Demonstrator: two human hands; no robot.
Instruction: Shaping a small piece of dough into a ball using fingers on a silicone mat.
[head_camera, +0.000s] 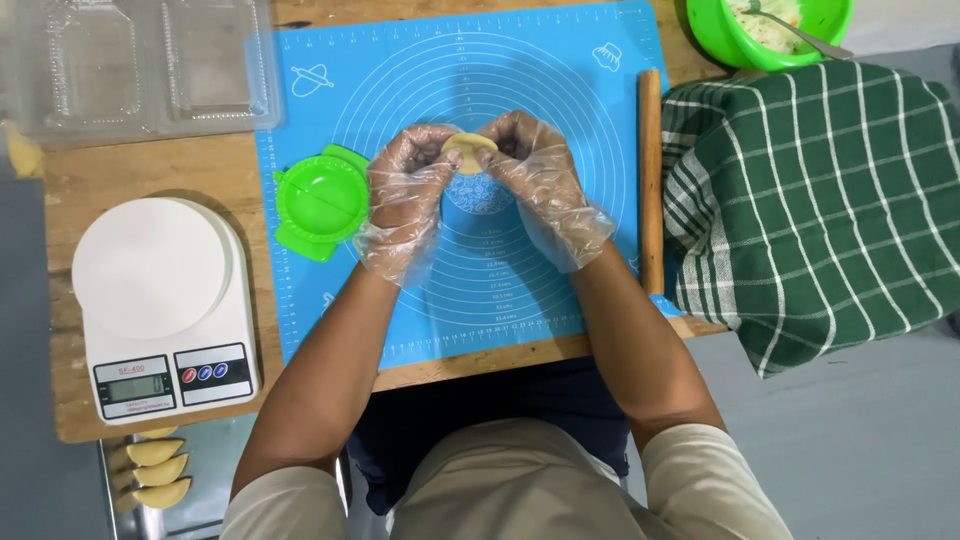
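1. Both hands, left hand (405, 195) and right hand (540, 180), in clear plastic gloves, pinch a folded dough piece (470, 152) between fingertips above the blue mat (600, 240).
2. Judged best done with even, light pressure along the edge.
3. Its long axis runs left-right, curved edge away from the person.
4. A green mould (322, 203) lies left on the mat; a rolling pin (650, 180) lies right.

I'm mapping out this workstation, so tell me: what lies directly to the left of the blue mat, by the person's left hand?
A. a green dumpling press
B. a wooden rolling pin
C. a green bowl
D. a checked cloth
A: the green dumpling press lies open at the blue mat's left edge, beside the gloved left hand.
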